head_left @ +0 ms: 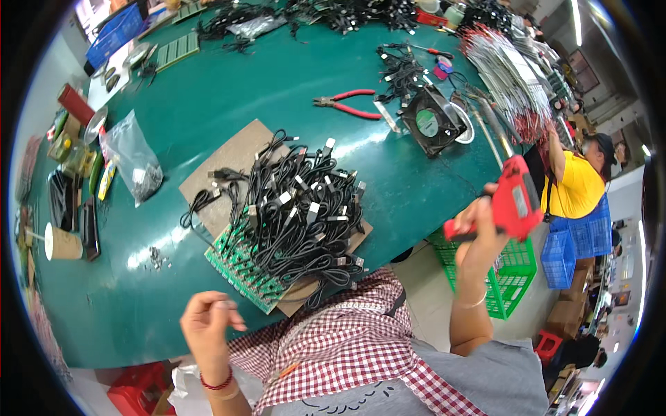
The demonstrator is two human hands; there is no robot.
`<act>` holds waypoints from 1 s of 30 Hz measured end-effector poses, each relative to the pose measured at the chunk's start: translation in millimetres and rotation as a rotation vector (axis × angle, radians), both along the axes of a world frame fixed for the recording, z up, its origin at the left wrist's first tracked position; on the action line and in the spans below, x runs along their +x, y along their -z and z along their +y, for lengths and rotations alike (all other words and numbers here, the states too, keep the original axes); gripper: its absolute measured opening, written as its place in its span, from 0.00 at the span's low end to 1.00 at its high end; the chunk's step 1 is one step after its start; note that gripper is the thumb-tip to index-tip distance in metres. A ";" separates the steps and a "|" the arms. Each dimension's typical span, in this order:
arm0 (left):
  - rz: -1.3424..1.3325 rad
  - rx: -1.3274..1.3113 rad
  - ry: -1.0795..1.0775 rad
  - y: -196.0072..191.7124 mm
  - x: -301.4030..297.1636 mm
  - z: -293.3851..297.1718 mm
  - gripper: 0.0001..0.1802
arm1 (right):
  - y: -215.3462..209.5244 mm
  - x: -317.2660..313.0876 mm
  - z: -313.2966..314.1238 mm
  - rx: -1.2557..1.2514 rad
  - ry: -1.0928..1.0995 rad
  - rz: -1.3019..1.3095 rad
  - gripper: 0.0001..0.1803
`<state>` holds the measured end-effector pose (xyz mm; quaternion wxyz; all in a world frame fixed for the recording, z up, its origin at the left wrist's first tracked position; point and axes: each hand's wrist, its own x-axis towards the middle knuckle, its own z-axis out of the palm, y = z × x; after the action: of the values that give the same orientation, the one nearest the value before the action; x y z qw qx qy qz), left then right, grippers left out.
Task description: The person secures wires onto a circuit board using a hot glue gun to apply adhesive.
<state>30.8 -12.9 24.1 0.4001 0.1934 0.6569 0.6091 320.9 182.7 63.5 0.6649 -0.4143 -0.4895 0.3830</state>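
Note:
My right hand (480, 225) is closed round a red handheld tool (517, 197) with a grey panel on its side, raised off the table's right edge; its exact kind does not show. My left hand (208, 322) hovers by the table's front edge, fingers loosely curled and apart, with nothing visible in it. Nearest to it is a green circuit board panel (239, 274) with cable ends along it. A heap of black USB cables (298, 201) with metal plugs lies over the panel and a brown board (225, 156).
Red-handled pliers (347, 104) and a black fan (431, 121) lie on the green table (243, 83). A plastic bag (135, 159) and a paper cup (61, 241) stand left. Bundled wires (503, 80) fill the far right. A green crate (510, 284) and a person in yellow (579, 177) are beyond the edge.

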 end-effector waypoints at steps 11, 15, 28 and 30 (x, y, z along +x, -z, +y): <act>-0.350 0.251 0.275 -1.8 72.1 -0.6 0.05 | 8.4 -80.7 -88.0 -0.552 -1.130 -0.527 0.13; -0.327 0.222 0.279 0.2 69.0 -10.6 0.05 | 17.8 -83.8 -91.9 -0.552 -1.127 -0.626 0.13; 0.340 0.142 0.504 2.6 45.1 -10.2 0.04 | 31.0 -87.2 -95.6 -0.394 -1.149 -0.762 0.11; 0.274 0.109 0.490 5.1 39.0 -11.6 0.04 | 27.4 -88.6 -92.9 -0.310 -1.154 -0.829 0.09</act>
<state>69.8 -24.5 19.0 0.4319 0.4480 0.6048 0.4970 232.3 89.8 36.1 0.0503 -0.2905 -0.7820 0.5492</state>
